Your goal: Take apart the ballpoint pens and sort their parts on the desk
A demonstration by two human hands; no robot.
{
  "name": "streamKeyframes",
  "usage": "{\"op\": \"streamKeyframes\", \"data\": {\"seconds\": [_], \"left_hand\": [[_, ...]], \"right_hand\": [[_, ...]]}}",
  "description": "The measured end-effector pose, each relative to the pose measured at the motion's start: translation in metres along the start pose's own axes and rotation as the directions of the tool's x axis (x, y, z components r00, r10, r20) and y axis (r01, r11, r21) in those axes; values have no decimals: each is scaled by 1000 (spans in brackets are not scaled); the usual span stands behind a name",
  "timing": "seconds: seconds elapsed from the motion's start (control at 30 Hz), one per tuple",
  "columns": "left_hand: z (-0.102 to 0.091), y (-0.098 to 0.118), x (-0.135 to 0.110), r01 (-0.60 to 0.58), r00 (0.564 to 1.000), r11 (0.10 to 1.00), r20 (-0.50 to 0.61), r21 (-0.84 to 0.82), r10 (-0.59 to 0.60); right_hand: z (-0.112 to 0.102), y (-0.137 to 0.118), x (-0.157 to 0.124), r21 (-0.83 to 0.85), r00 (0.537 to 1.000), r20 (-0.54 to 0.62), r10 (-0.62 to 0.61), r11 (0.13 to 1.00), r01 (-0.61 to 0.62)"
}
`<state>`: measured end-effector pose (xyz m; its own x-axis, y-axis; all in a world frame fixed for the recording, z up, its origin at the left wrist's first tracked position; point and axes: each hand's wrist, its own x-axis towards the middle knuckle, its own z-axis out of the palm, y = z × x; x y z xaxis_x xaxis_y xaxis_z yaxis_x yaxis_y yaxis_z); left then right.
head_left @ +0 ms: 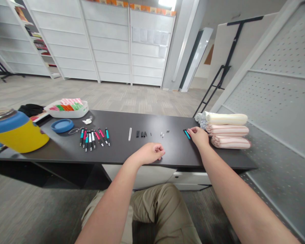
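Note:
On the dark tabletop, near its right end, lie a teal pen barrel and a red one partly under my fingers. My right hand is closed in a pinch over the red pen barrel. My left hand rests by the front edge, its fingers loosely curled with nothing seen in them. Between the hands and beyond lie small pen parts in a row: white refills, black grips, small white pieces and tiny metal pieces. Several assembled pens lie further left.
Rolled towels are stacked at the right end. Left stand a yellow and blue container, a blue lid, white earphones and a white basket of colourful packets. A perforated panel rises on the right.

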<state>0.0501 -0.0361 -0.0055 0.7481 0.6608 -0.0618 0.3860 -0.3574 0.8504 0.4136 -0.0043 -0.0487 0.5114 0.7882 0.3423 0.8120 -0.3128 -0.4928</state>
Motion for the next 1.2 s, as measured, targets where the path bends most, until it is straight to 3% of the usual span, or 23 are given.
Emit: {"op": "streamKeyframes", "data": {"seconds": [0.13,0.33,0.47,0.7,1.2], "left_hand": [[0,-1,0,-4,1000,1000,-4,-17,4],[0,-1,0,-3,1000,999,1,-39,3],[-1,-2,0,10,1000,999,10,-48,-10],[0,-3,1,2,1000,999,6,-40,-2],[-1,-5,3,10,1000,998,17,-69,-9]], "right_hand": [[-2,-3,-4,-8,1000,-5,-8,1000,8],[-5,-10,-11,61,992,79,-101,994,96],[-5,-12,-14,-13,992,56,-111,994,112],[-2,-14,-21,-185,999,-1,-47,982,46],[-5,-1,-18,-154,997,-45,67,985,-73]]}}
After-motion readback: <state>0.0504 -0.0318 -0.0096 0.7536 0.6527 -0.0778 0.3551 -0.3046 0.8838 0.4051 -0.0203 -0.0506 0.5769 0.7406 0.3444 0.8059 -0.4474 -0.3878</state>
